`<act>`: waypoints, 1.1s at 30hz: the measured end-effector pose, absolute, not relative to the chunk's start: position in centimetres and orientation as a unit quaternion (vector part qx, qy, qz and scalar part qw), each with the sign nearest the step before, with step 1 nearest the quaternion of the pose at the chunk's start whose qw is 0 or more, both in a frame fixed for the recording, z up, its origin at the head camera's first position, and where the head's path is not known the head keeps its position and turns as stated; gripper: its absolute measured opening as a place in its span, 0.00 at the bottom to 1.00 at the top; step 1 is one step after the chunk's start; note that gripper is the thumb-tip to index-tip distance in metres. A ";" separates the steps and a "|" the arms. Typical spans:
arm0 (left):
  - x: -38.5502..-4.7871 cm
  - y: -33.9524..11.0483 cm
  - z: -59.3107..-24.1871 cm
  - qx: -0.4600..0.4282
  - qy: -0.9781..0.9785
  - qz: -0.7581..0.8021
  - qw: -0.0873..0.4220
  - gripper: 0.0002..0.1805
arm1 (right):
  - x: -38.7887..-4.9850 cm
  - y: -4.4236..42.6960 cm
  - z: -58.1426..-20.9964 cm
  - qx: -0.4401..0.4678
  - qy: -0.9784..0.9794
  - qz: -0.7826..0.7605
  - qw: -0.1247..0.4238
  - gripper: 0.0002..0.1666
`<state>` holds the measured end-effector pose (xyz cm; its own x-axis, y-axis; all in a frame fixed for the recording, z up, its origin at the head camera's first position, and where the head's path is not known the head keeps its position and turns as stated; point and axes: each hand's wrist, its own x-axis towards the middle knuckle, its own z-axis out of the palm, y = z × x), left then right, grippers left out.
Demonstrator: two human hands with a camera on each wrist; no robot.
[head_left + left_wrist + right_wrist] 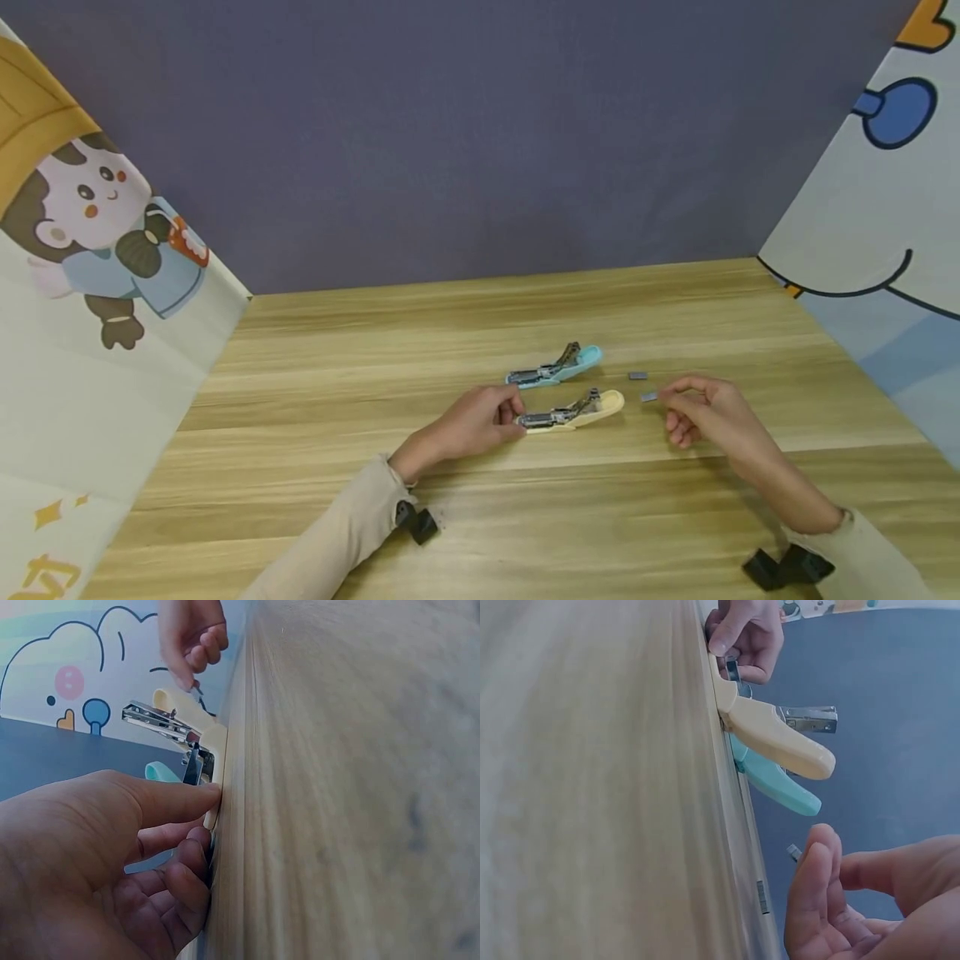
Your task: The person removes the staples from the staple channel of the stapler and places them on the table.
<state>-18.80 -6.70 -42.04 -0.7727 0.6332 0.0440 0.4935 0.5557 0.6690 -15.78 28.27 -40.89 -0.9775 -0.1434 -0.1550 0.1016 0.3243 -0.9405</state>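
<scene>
Two staplers lie swung open on the table, a cream-yellow stapler (611,403) in front and a teal stapler (588,358) behind it. With thumb and fingers, my left hand (474,423) pinches the left end of the yellow one. To the right, my right hand (716,419) pinches a small grey staple strip (793,852) between thumb and fingertips, slightly above the tabletop. Another staple strip (637,376) lies on the wood just behind it. In the left wrist view, the metal magazine (157,722) of the yellow stapler stands raised at an angle.
The wood-grain table (315,350) ends at a dark blue-grey panel (480,150) at the back. Cartoon-printed walls flank it on the left (112,275) and right (847,217). A black wrist mount (787,568) sits on each sleeve.
</scene>
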 end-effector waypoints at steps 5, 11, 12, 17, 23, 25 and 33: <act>-18.8 -6.8 -42.0 0.324 0.876 0.343 0.098 0.09 | -16.2 28.7 -41.4 0.003 0.806 -0.580 0.118 0.24; -18.9 -6.6 -42.2 0.324 0.877 0.341 0.098 0.09 | -16.5 28.9 -41.9 0.011 0.802 -0.583 0.133 0.22; -19.0 -6.6 -42.2 0.325 0.877 0.341 0.098 0.09 | -16.5 28.9 -42.0 0.008 0.801 -0.584 0.134 0.22; -19.0 -6.6 -42.2 0.326 0.875 0.345 0.097 0.09 | -16.5 28.7 -42.3 0.006 0.799 -0.586 0.136 0.22; -19.0 -6.6 -42.1 0.326 0.876 0.342 0.096 0.09 | -16.5 28.5 -42.6 0.009 0.806 -0.577 0.131 0.19; -19.0 -6.6 -42.2 0.326 0.877 0.341 0.097 0.09 | -16.4 28.4 -42.6 0.011 0.809 -0.573 0.130 0.19; -18.9 -6.5 -42.1 0.319 0.876 0.348 0.100 0.09 | -16.3 28.3 -42.5 0.012 0.820 -0.556 0.134 0.18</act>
<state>-18.92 -6.54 -42.10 -0.7761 0.6288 0.0469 0.4899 0.5544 0.6728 -16.32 28.27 -42.50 -0.9638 -0.1300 -0.2326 0.1681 0.3807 -0.9093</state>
